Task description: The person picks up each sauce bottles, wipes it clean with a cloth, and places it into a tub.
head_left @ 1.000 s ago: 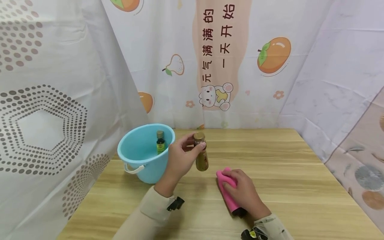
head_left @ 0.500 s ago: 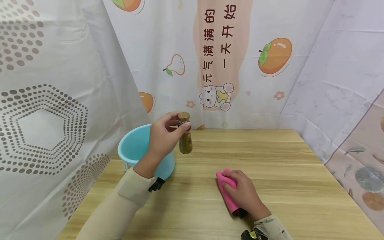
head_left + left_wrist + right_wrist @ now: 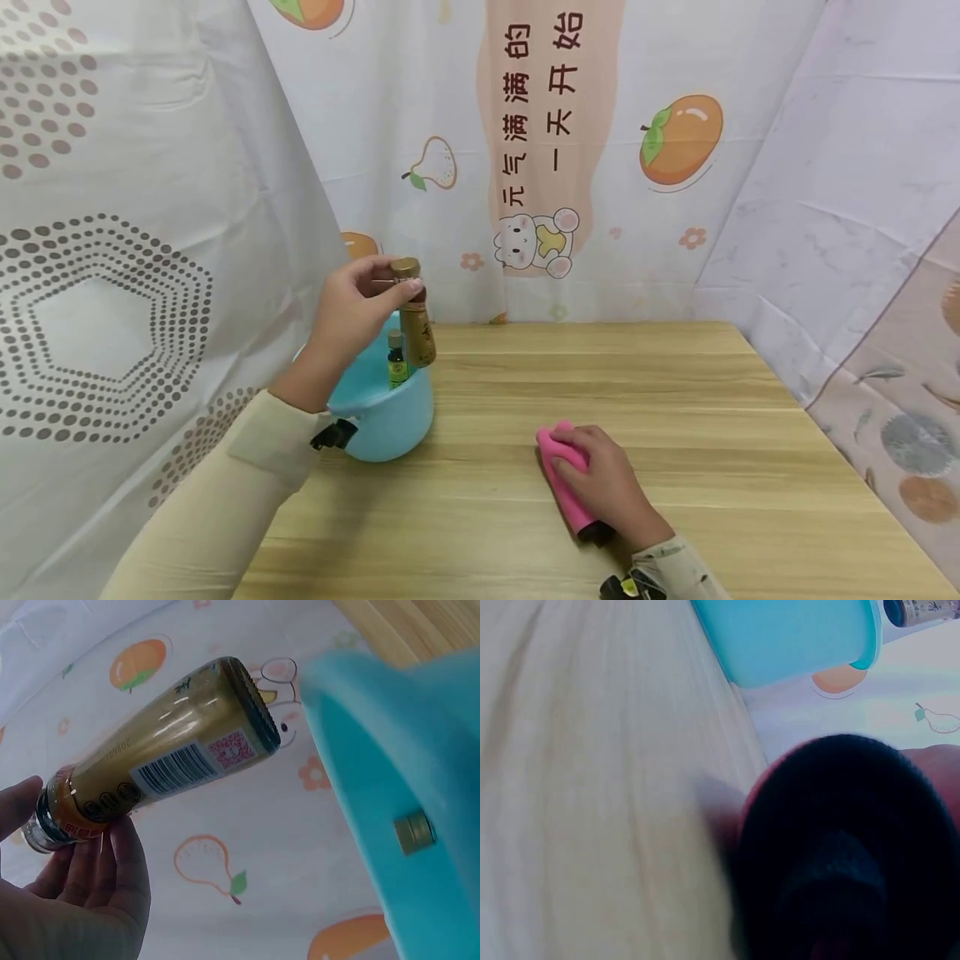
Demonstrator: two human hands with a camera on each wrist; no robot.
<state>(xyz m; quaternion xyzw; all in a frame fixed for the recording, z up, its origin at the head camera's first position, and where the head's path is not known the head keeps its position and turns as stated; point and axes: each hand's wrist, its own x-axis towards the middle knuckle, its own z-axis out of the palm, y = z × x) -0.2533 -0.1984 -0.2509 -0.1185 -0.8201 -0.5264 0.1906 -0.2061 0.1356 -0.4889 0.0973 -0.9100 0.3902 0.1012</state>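
Observation:
My left hand (image 3: 348, 312) pinches a small gold glass bottle (image 3: 417, 333) by its neck, just under the gold cap. The bottle hangs slightly tilted above the right rim of a light blue bucket (image 3: 390, 429). In the left wrist view, the bottle's barcode side (image 3: 174, 766) shows, beside the bucket wall. A dark bottle with a green-yellow label (image 3: 397, 371) stands inside the bucket; only its cap (image 3: 415, 832) shows from the left wrist. My right hand (image 3: 603, 479) grips a pink tube-shaped thing (image 3: 553, 471) on the table. Its black, hollow-looking end (image 3: 847, 825) fills much of the right wrist view.
The wooden table (image 3: 675, 400) extends right of the bucket and around the right hand. A printed curtain (image 3: 450, 100) hangs along the table's back edge, with more cloth on both sides. My left forearm (image 3: 225, 475) covers part of the bucket's left side.
My left hand has carried the gold bottle leftward and up, from right of the bucket to above its right rim. The right hand and pink thing have stayed in place.

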